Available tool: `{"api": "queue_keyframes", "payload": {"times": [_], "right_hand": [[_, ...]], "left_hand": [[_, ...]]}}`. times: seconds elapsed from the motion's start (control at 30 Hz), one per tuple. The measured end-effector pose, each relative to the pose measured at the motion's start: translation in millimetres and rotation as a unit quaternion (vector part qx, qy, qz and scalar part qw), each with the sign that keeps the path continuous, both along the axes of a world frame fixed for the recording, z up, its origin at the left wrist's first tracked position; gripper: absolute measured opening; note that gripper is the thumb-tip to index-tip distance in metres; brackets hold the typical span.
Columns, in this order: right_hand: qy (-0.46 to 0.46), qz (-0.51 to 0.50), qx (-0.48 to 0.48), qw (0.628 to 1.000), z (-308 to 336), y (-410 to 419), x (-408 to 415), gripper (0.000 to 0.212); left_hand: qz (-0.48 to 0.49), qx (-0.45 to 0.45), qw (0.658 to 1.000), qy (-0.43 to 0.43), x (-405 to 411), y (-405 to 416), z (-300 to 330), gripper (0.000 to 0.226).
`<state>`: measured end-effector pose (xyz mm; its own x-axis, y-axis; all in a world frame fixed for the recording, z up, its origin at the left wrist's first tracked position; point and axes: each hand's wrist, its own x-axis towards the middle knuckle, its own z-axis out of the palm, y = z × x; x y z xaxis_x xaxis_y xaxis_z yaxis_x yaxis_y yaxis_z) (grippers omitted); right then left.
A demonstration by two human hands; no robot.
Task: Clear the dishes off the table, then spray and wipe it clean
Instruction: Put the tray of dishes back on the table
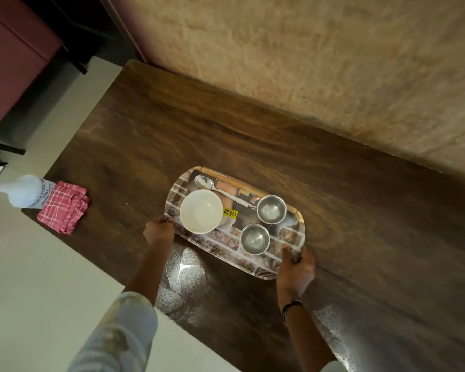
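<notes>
- head view, nearest: the left hand (158, 229) grips one short end of the tray (255, 260), and the right hand (297, 267) grips the other end, fingers curled over the rim.
- on the tray: a white bowl (201, 211), a spoon (220, 189) and two steel cups (271, 209) (255, 239). the dishes look gathered, so clearing seems nearly done; i judge carrying the tray off the desk (360, 210) is what remains of that part.
- whether the tray rests on the desk or is lifted, i cannot tell.
- farther, at the desk's left corner: a spray bottle (24, 191) lying beside a folded red checked cloth (63, 207), both untouched; spraying and wiping are not yet begun.
</notes>
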<state>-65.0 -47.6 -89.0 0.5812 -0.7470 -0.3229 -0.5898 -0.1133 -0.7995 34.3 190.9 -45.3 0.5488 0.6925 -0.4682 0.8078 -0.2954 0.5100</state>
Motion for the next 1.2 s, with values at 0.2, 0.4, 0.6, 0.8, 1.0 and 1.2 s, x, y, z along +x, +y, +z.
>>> {"api": "queue_keyframes", "payload": {"times": [0.2, 0.4, 0.6, 0.8, 1.0, 1.2], "right_hand": [[-0.04, 0.074, -0.012, 0.996, 12.2, -15.7, -17.2, 0.036], [-0.025, 0.06, 0.01, 0.998, 16.9, -24.1, -15.5, 0.03], [-0.003, 0.045, -0.005, 0.999, 21.7, -20.8, -12.6, 0.033], [0.052, 0.051, 0.038, 0.997, 38.3, -24.3, -9.4, 0.035], [0.106, 0.034, 0.073, 0.991, 56.9, -22.5, -4.4, 0.043], [0.141, 0.027, 0.028, 0.989, 58.7, -12.5, -0.2, 0.044]], "left_hand": [[0.004, -0.003, 1.0, 0.001, 3.3, 12.1, -7.3, 0.029], [0.01, -0.042, 0.999, -0.001, 4.7, 27.7, -29.2, 0.025], [-0.008, -0.051, 0.999, -0.004, 3.2, 29.1, -31.6, 0.028], [-0.063, -0.047, 0.997, 0.019, 3.9, 23.4, -15.4, 0.028], [-0.141, 0.027, 0.989, -0.034, 8.7, 24.3, 6.7, 0.031], [-0.229, 0.013, 0.973, 0.015, 25.2, 48.6, 14.2, 0.025]]}}
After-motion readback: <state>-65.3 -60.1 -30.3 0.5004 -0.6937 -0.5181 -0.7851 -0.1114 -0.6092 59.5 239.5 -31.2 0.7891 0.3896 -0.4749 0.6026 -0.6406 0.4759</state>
